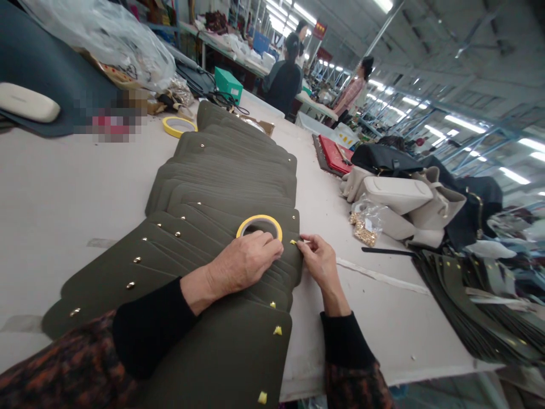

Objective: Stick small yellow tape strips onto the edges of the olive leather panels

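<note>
Dark olive flap panels [230, 193] lie fanned out in an overlapping row down the table, several with small gold studs [137, 259] near their left ends. My left hand [249, 258] is closed around the near edge of a roll of yellow tape [277, 222], above the panels. At the right edge of one panel, my right hand [317, 255] pinches at a small yellow tape piece [293, 242] with thumb and forefinger. Other yellow tape pieces [277, 330] stick to the right ends of the nearer panels.
A second yellow tape roll [179, 126] lies at the far end, near a green box [229, 85]. Cream and black bags [398, 193] and a bag of gold hardware [365, 230] sit right. More olive panels [477, 307] are stacked at the right edge. People [284, 79] are farther back.
</note>
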Demonstrator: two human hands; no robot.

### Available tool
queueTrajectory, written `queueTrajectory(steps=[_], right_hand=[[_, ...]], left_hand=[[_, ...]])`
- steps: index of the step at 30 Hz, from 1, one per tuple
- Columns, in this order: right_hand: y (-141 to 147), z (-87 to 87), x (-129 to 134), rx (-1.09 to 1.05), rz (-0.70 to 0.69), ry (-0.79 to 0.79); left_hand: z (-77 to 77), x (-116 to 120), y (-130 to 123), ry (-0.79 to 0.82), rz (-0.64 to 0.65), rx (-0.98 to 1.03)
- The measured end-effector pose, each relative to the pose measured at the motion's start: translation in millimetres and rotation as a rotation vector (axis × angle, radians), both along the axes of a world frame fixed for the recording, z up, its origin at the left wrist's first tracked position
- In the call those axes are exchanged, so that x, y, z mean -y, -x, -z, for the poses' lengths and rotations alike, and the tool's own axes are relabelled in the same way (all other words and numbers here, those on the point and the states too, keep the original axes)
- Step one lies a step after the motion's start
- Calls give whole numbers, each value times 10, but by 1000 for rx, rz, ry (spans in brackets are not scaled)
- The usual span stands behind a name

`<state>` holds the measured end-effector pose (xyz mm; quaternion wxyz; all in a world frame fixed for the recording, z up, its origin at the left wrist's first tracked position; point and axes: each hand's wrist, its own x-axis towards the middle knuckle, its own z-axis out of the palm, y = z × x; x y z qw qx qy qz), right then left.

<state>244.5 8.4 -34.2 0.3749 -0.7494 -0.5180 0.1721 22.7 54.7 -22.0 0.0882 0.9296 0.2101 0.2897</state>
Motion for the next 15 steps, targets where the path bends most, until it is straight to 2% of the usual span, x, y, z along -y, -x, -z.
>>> queueTrajectory(steps=[3,6,8,10,12,15], right_hand=[[-5,-5,134,-11,-71,117],[26,-63,248,90,-131,195],[99,-139,307,137,-86,95],[212,-227,352,79,-93,-46],[340,-303,384,17,-206,-156],[494,-361,396,128,-369,-286]], left_hand=[[20,2,8,44,12,26],[31,9,13,103,13,79],[30,17,20,141,14,137],[25,23,31,155,12,174],[22,23,47,142,8,174],[25,16,69,120,3,152]])
